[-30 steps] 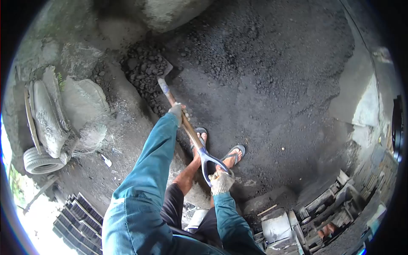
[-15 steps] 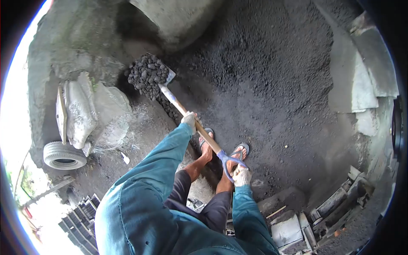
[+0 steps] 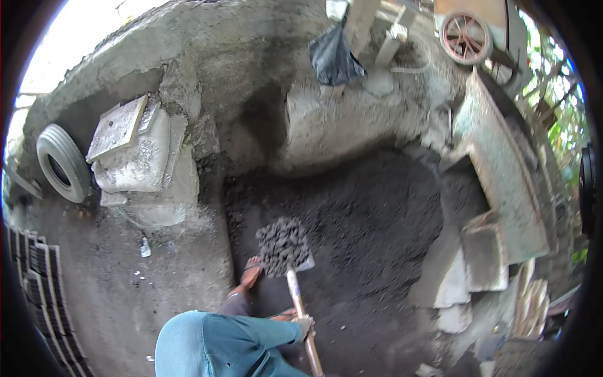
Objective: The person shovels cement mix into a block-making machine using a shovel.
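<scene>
My left hand (image 3: 304,328), in a pale work glove, is wrapped round the wooden shaft of a shovel (image 3: 295,290). The blade is piled with dark grey lumps (image 3: 282,245) that look like coal or crushed stone, and its pale edge shows at the right. The shaft runs down to the lower frame edge, where the grip end is cut off. My right hand is out of sight below the frame. Beneath and behind the blade lies a bed of dark, loose, grainy material (image 3: 377,213).
A rough concrete wall with a dark opening (image 3: 257,119) stands beyond the pile. To the left are a stack of slabs (image 3: 135,151) and a tyre (image 3: 63,163). Several sheets (image 3: 483,251) lean at the right. A black bag (image 3: 336,53) hangs near a wheeled cart (image 3: 466,38).
The view has swung up and round, showing more wall and the cart. The loaded shovel has moved away from the opening, and its lumps remain on the blade. My right hand has left the view.
</scene>
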{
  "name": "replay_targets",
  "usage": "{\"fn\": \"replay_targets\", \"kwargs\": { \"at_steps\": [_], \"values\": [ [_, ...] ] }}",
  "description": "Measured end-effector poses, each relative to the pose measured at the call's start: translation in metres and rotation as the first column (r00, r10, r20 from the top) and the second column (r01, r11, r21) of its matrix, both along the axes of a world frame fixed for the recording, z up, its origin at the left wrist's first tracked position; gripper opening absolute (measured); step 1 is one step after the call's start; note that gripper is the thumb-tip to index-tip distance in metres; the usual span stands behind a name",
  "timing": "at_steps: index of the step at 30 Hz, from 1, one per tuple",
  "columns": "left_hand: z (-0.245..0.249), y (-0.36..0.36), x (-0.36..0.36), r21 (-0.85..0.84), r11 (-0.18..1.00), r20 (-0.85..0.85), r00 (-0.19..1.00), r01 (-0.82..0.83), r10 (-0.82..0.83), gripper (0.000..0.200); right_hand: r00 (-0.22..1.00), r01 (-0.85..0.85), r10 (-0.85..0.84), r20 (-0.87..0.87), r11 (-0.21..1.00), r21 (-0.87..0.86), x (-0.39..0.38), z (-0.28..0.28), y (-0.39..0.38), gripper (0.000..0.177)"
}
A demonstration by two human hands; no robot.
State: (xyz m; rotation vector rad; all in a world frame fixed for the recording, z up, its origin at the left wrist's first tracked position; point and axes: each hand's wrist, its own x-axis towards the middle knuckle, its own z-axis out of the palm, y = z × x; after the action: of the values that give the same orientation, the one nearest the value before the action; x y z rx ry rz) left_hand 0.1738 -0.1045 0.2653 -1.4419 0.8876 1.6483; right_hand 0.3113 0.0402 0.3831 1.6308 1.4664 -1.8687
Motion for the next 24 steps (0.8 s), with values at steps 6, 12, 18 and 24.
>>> {"fn": "replay_targets", "kwargs": {
  "at_steps": [6,12,18,24],
  "values": [
    [0.03,-0.072,-0.086,-0.039,0.98,-0.163,0.969,-0.195,0.186,0.01,0.981,-0.167,0.17,-0.097,0.985,0.034,-0.102,0.048,-0.044,0.022],
    [0.238,-0.396,-0.31,-0.143,0.772,-0.926,0.359,-0.619,0.117,0.01,0.749,-0.502,-0.132,-0.649,0.527,-0.686,-0.288,0.052,-0.193,0.018],
    [0.451,-0.711,-0.428,0.183,0.61,-0.972,-0.05,-0.771,0.228,0.02,0.297,-0.822,0.042,-0.954,0.519,-0.234,-0.443,0.369,-0.434,0.024],
    [0.397,-0.647,-0.392,0.345,0.564,-0.85,0.005,-0.75,0.526,0.016,0.332,-0.657,0.136,-0.933,0.744,-0.125,-0.434,0.265,-0.334,0.042]
  ]
}}
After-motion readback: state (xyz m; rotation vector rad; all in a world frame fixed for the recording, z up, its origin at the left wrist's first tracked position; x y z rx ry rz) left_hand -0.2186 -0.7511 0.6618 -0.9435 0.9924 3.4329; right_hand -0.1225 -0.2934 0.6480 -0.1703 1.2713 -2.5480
